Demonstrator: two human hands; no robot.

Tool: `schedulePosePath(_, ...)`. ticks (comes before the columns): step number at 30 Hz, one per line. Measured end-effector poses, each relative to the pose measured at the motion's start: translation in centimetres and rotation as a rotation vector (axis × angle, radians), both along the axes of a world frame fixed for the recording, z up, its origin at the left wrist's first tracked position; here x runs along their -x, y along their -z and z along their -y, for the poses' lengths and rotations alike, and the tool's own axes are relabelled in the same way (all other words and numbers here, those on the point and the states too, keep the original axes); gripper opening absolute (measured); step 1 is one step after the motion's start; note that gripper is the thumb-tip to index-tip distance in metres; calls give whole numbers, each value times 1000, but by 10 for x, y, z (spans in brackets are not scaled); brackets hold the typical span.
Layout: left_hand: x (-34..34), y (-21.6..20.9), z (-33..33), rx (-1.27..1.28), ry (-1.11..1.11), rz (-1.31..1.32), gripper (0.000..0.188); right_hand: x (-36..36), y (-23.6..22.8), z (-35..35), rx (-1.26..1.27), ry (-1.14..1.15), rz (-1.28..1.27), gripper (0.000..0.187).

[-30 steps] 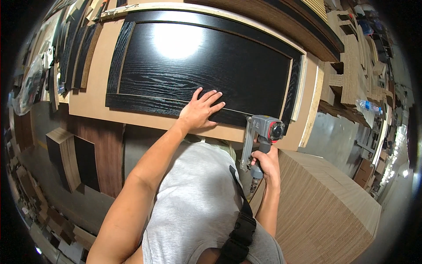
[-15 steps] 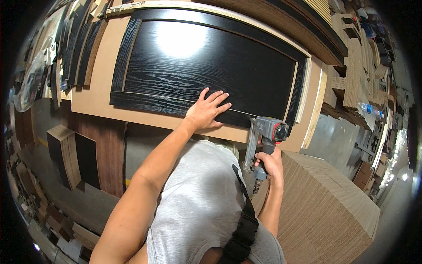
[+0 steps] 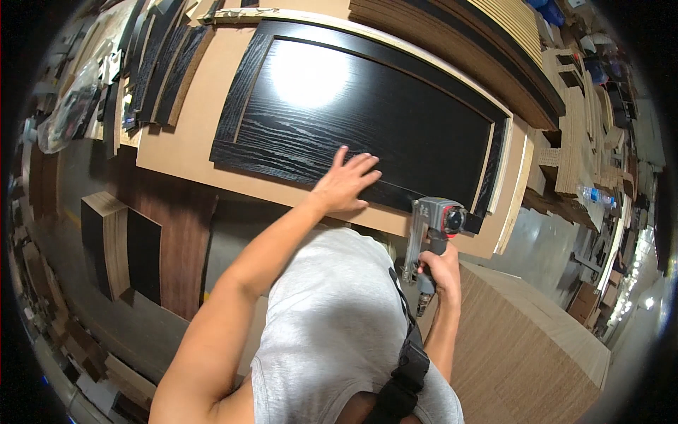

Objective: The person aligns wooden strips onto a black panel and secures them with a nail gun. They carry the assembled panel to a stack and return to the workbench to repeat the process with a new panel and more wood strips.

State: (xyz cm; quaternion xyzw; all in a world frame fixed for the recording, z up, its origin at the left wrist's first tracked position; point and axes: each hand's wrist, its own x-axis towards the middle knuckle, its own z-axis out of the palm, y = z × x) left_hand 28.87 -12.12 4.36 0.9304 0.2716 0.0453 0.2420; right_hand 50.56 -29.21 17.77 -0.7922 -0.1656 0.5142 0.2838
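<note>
A black wood-grain framed panel (image 3: pixel 395 106), like a cabinet door, lies on a tan board (image 3: pixel 176 152). My left hand (image 3: pixel 347 185) rests with spread fingers on the panel's near rail, its fingertips reaching over the inner edge. In my right hand (image 3: pixel 443 270) is a grey and black nail gun (image 3: pixel 439 215) with a red ring, gripped by its handle. The gun's nose is at the near rail, toward the panel's right corner; whether it touches cannot be told. A hose fitting (image 3: pixel 424 304) shows below the handle.
Pale wood strips (image 3: pixel 519 191) border the panel's far and right sides. Long dark boards (image 3: pixel 487 56) are stacked beyond it. Black strips (image 3: pixel 173 78) lie at the left. A large stack of brown boards (image 3: pixel 530 325) stands near my right arm. A plastic bottle (image 3: pixel 597 196) lies farther right.
The panel and both hands appear shifted right in the picture, as the view has moved. The panel's left end also sits farther from the board's left edge. My grip on the nail gun is unchanged.
</note>
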Motion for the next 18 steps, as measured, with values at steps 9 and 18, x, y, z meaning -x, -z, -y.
schedulePosePath(9,117,2,-27,-101,-198,-1,78,65,17,-36,-77,-166,-49,15)
schedulePosePath(18,122,8,-30,-109,-187,12,74,92,-2,-61,16,-130,-38,23)
